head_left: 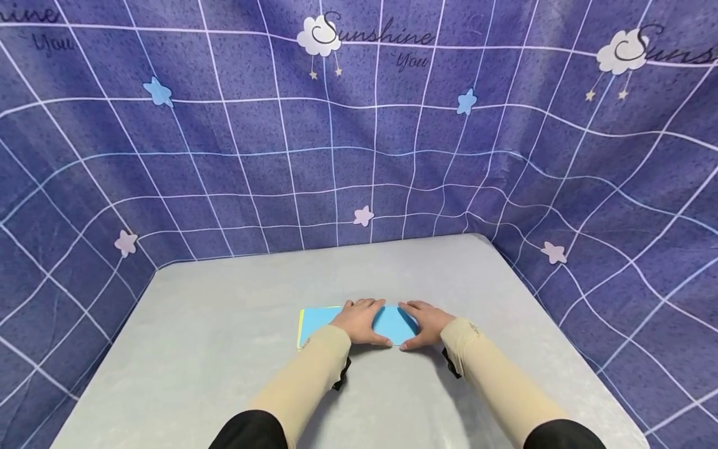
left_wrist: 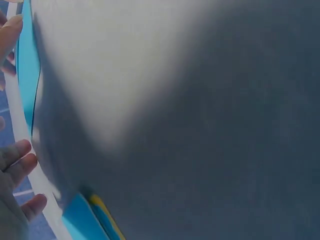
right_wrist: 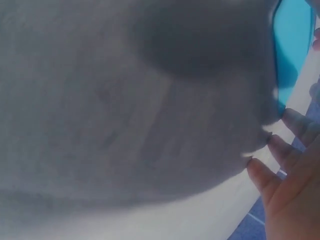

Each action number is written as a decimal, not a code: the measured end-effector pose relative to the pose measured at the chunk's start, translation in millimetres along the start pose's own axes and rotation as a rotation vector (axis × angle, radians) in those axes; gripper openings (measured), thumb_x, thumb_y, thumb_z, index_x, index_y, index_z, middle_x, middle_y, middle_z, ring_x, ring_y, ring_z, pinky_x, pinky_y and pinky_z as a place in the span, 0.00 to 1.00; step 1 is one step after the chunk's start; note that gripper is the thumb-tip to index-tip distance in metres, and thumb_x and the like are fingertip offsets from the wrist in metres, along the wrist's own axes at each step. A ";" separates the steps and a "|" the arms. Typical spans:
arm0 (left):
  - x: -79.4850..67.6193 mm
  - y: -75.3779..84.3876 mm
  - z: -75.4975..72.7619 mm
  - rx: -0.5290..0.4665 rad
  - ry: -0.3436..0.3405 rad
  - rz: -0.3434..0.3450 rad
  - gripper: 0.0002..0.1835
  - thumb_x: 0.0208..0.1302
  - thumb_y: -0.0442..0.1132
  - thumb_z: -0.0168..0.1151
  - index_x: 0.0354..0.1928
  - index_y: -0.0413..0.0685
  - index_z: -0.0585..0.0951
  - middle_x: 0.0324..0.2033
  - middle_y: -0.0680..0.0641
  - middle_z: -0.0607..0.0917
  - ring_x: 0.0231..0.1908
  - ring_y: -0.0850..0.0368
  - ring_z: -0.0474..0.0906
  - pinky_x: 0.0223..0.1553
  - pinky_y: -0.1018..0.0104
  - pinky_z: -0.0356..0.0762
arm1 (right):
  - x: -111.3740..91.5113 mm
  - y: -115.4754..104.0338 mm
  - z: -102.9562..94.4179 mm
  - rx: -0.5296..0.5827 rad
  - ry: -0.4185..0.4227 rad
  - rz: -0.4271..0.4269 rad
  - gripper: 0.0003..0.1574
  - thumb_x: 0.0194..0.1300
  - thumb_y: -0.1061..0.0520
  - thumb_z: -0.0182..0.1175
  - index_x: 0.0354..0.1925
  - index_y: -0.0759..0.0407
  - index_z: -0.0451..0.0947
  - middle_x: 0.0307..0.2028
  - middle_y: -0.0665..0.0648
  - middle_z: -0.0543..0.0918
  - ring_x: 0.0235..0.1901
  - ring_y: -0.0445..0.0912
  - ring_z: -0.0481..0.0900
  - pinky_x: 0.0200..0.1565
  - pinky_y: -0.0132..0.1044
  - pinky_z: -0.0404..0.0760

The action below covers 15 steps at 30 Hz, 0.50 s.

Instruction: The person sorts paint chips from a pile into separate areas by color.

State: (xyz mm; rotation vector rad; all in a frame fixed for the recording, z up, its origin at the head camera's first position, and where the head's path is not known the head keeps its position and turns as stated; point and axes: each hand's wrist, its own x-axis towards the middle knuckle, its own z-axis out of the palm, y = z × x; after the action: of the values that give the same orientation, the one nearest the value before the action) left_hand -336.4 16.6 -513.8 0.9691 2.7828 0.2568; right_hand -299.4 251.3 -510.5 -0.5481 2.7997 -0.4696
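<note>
A light blue sheet that looks like paper or card lies flat on the table between the two hands. My left hand rests at its left part, thumb toward the near edge and fingers toward the far edge. At its right end my right hand spreads thumb and fingers, with the fingertips down on the table in the right wrist view. Left of the left hand is another blue piece with a yellow border, seen in the left wrist view as blue layers over a yellow layer. The left hand hides where the pieces meet.
Both pieces lie on a light grey table. Behind it and at its sides hangs a purple-blue curtain with a grid, stars and clouds. Dark bands circle both wrists over beige sleeves.
</note>
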 end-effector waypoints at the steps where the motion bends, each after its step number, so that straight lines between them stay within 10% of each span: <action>1: -2.5 -3.7 -0.8 -0.003 0.001 -0.009 0.58 0.54 0.75 0.69 0.80 0.52 0.62 0.73 0.43 0.69 0.73 0.46 0.64 0.70 0.38 0.59 | 2.1 -2.9 -0.3 0.001 -0.007 0.000 0.67 0.56 0.32 0.75 0.81 0.59 0.56 0.74 0.67 0.63 0.71 0.64 0.65 0.66 0.58 0.71; 15: -42.5 -60.5 -15.9 -0.009 0.035 -0.107 0.57 0.56 0.74 0.69 0.80 0.53 0.61 0.74 0.42 0.68 0.73 0.44 0.63 0.71 0.40 0.59 | 34.7 -49.6 -6.1 -0.045 -0.030 -0.057 0.64 0.60 0.33 0.73 0.81 0.58 0.56 0.74 0.67 0.64 0.72 0.63 0.63 0.68 0.59 0.67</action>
State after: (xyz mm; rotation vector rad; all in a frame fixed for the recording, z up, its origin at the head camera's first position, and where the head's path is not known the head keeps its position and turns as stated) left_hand -343.3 -58.3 -506.9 0.8184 2.8510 0.2725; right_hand -316.5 195.5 -493.4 -0.6410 2.7781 -0.4075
